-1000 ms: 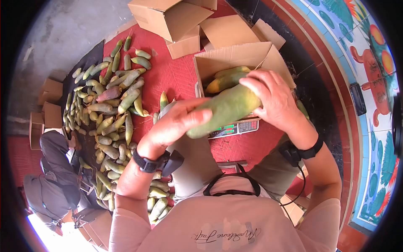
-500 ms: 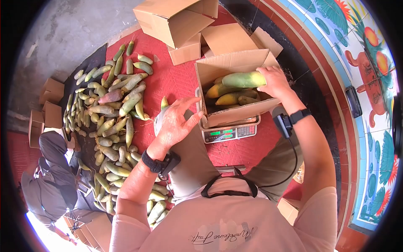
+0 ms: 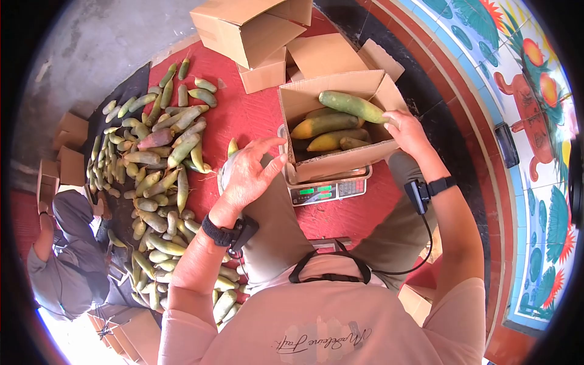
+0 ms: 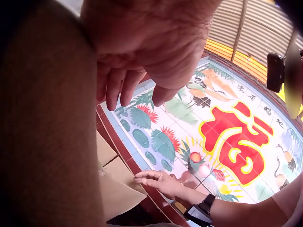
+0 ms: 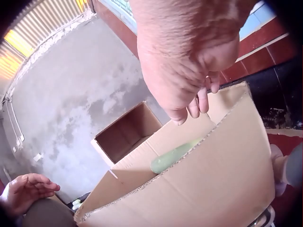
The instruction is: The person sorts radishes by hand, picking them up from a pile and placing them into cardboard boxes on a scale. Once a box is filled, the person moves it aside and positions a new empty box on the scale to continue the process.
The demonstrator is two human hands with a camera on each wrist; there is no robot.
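Note:
A long green radish [image 3: 353, 106] lies slanted on top of several yellow-green ones in a cardboard box [image 3: 344, 163]. At the right rim, my right hand [image 3: 410, 135] overlaps the radish's end in the head view. Its fingers hang loosely over the box in the right wrist view, with the green radish [image 5: 173, 158] below, apart from them. My left hand [image 3: 250, 176] hovers left of the box above my knee, fingers extended and nothing in its grasp. Under the box stands a scale [image 3: 328, 191] with lit green displays.
A large pile of radishes [image 3: 158, 176] spreads over the red and black floor covering at left. More cardboard boxes [image 3: 243, 33] stand behind the filled one. Another person [image 3: 73, 261] sits at far left. A painted tile wall [image 3: 541, 134] runs along the right.
The green radish, first between both hands, has gone into the box, lowered by my right hand, which has since loosened its grip. My left hand has moved away to the left.

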